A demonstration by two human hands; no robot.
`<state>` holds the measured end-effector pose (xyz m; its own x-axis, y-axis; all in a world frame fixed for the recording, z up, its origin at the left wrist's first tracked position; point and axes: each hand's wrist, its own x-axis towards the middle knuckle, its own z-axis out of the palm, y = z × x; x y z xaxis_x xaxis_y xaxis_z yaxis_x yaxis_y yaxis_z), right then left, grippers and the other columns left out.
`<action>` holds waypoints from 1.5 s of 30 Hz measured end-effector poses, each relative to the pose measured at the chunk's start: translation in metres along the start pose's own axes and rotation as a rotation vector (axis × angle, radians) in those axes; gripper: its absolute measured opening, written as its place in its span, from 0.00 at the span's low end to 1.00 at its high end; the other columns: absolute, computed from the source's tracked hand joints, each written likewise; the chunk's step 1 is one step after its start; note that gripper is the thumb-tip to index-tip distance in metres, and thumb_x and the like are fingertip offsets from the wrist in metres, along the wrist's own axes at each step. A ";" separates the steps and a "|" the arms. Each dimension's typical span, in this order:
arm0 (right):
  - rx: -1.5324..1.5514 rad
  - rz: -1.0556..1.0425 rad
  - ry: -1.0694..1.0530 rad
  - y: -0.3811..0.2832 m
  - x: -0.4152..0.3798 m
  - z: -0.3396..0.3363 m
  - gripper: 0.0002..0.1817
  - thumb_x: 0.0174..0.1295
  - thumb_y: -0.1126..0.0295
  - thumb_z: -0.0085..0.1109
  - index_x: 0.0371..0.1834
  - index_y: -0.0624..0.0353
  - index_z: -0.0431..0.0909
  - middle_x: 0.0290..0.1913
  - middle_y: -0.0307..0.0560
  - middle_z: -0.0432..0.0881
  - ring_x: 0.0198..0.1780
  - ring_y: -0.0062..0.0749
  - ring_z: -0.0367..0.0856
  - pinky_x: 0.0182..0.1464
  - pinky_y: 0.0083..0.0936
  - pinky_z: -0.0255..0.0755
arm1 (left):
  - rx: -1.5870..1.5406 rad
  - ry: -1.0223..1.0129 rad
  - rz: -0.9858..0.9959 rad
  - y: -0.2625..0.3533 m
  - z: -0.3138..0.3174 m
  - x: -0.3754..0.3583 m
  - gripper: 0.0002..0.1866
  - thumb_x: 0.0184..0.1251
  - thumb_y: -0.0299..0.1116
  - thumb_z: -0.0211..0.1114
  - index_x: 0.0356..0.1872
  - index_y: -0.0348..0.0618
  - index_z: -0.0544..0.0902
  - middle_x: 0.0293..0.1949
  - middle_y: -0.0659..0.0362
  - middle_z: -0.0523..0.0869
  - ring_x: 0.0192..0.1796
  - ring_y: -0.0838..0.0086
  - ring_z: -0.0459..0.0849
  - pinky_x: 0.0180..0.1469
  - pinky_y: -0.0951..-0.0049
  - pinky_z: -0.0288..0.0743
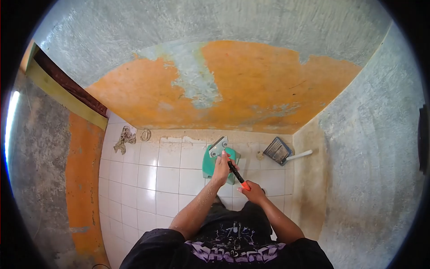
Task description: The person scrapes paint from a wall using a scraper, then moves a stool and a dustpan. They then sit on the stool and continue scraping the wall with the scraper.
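I hold a wall scraper (235,171) in front of me, slanting up and to the left. Its wide pale head (218,147) has a dark blade edge and two round fittings. My left hand (221,170) is closed around the tool just below the head, thumb pointing up towards it. Lower down, my right hand (254,193) grips the orange end of the black handle. Beneath the scraper head a green plastic stool (208,163) stands on the floor, partly hidden by my left hand and the tool.
A dark paint tray (274,148) lies near the right corner, with a white-handled tool (299,155) across it. A crumpled rag (125,139) and a coiled ring (145,135) lie at the left. Ahead, the orange wall (260,76) has patches of bare grey. White tiles (148,188) cover the floor.
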<state>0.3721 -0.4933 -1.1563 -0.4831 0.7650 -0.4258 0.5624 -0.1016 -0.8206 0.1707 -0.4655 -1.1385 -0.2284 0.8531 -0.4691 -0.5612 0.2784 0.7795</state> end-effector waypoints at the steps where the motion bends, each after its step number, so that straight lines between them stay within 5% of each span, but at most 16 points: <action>1: -0.001 0.023 -0.016 0.002 0.008 0.014 0.23 0.62 0.50 0.67 0.32 0.61 0.74 0.24 0.44 0.75 0.26 0.30 0.75 0.32 0.31 0.69 | -0.005 -0.002 -0.019 -0.003 -0.015 0.006 0.24 0.80 0.56 0.46 0.47 0.40 0.67 0.28 0.56 0.77 0.32 0.65 0.84 0.34 0.64 0.80; 8: 0.145 0.266 -0.126 0.016 0.032 0.069 0.26 0.60 0.47 0.69 0.31 0.62 0.72 0.23 0.46 0.76 0.22 0.29 0.77 0.29 0.29 0.71 | 0.101 0.075 -0.263 -0.028 -0.077 0.033 0.23 0.79 0.55 0.48 0.50 0.42 0.70 0.35 0.54 0.78 0.38 0.62 0.84 0.45 0.51 0.84; 13: -0.011 0.267 -0.106 0.048 0.055 0.085 0.29 0.60 0.43 0.64 0.34 0.64 0.76 0.32 0.58 0.82 0.39 0.54 0.82 0.43 0.43 0.72 | 0.250 0.141 -0.470 -0.056 -0.110 0.065 0.25 0.76 0.54 0.53 0.53 0.39 0.74 0.44 0.51 0.81 0.45 0.61 0.85 0.49 0.52 0.83; 16: -0.034 0.223 -0.107 0.064 0.084 0.100 0.24 0.61 0.46 0.67 0.31 0.59 0.75 0.21 0.44 0.78 0.20 0.30 0.79 0.26 0.31 0.73 | 0.234 0.133 -0.451 -0.079 -0.137 0.085 0.25 0.76 0.54 0.54 0.54 0.39 0.74 0.47 0.52 0.81 0.48 0.61 0.84 0.50 0.51 0.82; 17: 0.084 0.411 -0.232 0.059 0.094 0.097 0.27 0.59 0.44 0.67 0.31 0.61 0.76 0.24 0.48 0.81 0.25 0.37 0.82 0.32 0.36 0.75 | 0.180 0.149 -0.464 -0.085 -0.148 0.094 0.25 0.76 0.54 0.54 0.56 0.41 0.73 0.49 0.53 0.81 0.50 0.62 0.83 0.53 0.50 0.81; 21: -0.147 0.329 -0.155 0.084 0.144 0.130 0.27 0.57 0.44 0.65 0.37 0.62 0.78 0.36 0.59 0.84 0.43 0.54 0.84 0.45 0.43 0.75 | 0.111 0.190 -0.538 -0.110 -0.189 0.126 0.27 0.77 0.54 0.53 0.62 0.43 0.70 0.50 0.54 0.81 0.50 0.62 0.83 0.55 0.51 0.79; 28: -0.248 0.407 0.161 0.155 0.199 0.192 0.19 0.58 0.55 0.63 0.36 0.62 0.77 0.39 0.61 0.83 0.43 0.60 0.82 0.46 0.49 0.75 | 0.560 0.160 -0.674 -0.132 -0.267 0.169 0.26 0.76 0.51 0.55 0.63 0.42 0.71 0.47 0.53 0.84 0.46 0.66 0.85 0.47 0.60 0.81; 29: -0.270 0.409 0.225 0.163 0.204 0.199 0.17 0.58 0.57 0.63 0.34 0.63 0.77 0.40 0.61 0.82 0.44 0.60 0.81 0.46 0.48 0.74 | 0.585 0.213 -0.652 -0.132 -0.278 0.173 0.25 0.76 0.49 0.56 0.61 0.40 0.72 0.45 0.53 0.86 0.42 0.67 0.86 0.39 0.63 0.82; 31: -0.286 0.397 0.224 0.174 0.216 0.203 0.17 0.59 0.57 0.63 0.35 0.63 0.78 0.45 0.60 0.81 0.48 0.58 0.80 0.49 0.48 0.75 | 0.786 0.157 -0.508 -0.177 -0.337 0.194 0.24 0.75 0.49 0.57 0.60 0.40 0.73 0.45 0.53 0.86 0.42 0.67 0.86 0.39 0.63 0.81; 33: -0.291 0.383 0.245 0.183 0.224 0.210 0.17 0.59 0.58 0.64 0.37 0.64 0.79 0.54 0.62 0.76 0.54 0.58 0.77 0.54 0.47 0.74 | 0.749 0.191 -0.581 -0.168 -0.340 0.195 0.24 0.75 0.49 0.57 0.60 0.40 0.73 0.44 0.52 0.86 0.42 0.68 0.86 0.41 0.64 0.81; 36: -0.274 0.365 0.335 0.194 0.236 0.221 0.19 0.58 0.59 0.65 0.39 0.66 0.81 0.73 0.69 0.62 0.67 0.62 0.69 0.65 0.45 0.70 | 1.060 -0.062 -0.530 -0.163 -0.341 0.197 0.26 0.75 0.49 0.58 0.62 0.40 0.71 0.46 0.49 0.86 0.47 0.63 0.86 0.48 0.63 0.80; 42: -0.146 0.374 0.288 0.218 0.266 0.219 0.20 0.54 0.58 0.66 0.41 0.66 0.84 0.78 0.73 0.48 0.72 0.61 0.65 0.68 0.42 0.68 | 1.164 -0.013 -0.448 -0.167 -0.319 0.225 0.30 0.72 0.51 0.61 0.63 0.37 0.71 0.53 0.41 0.84 0.57 0.57 0.84 0.59 0.63 0.76; 45: -0.098 0.377 0.193 0.229 0.278 0.215 0.21 0.53 0.59 0.68 0.44 0.65 0.85 0.80 0.71 0.41 0.72 0.58 0.66 0.68 0.39 0.68 | 0.959 0.120 -0.351 -0.187 -0.315 0.246 0.35 0.71 0.51 0.63 0.69 0.37 0.65 0.63 0.39 0.76 0.66 0.55 0.77 0.65 0.61 0.72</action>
<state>0.2225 -0.4411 -1.5444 -0.1027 0.7919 -0.6020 0.7407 -0.3431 -0.5776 -0.0311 -0.4467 -1.5305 -0.2817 0.6205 -0.7319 0.2476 0.7839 0.5693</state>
